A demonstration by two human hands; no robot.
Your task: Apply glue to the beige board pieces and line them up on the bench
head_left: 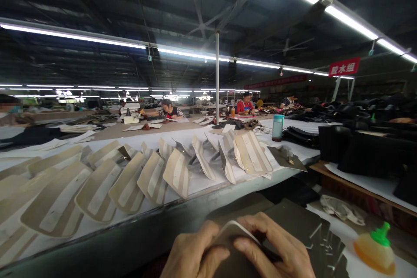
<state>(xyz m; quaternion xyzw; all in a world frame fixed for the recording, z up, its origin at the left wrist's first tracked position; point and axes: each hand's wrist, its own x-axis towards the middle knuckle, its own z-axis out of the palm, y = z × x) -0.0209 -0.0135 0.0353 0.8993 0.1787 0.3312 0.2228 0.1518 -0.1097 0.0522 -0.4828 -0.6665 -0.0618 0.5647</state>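
Observation:
At the bottom middle, my left hand (197, 249) and my right hand (275, 243) are closed on a dark grey-brown leather panel (233, 243). Thumbs press its near face while the fingers go behind its pale, rounded top edge. The panel's lower part runs out of view. Just beyond and to the right lie dark flat panels (293, 213), some with light slits or marks. A row of curved beige leather flaps (127, 186) stands on the white-covered table (208, 189) ahead. One dark panel with a brass-coloured clasp (288, 158) lies at the row's right end.
A squeeze bottle (374, 247) with a green cap and amber liquid sits at the lower right, near a crumpled cloth (342, 209). Black pieces (365, 152) are stacked to the right. A teal bottle (277, 128) stands farther back. Several co-workers (244, 105) sit at far tables.

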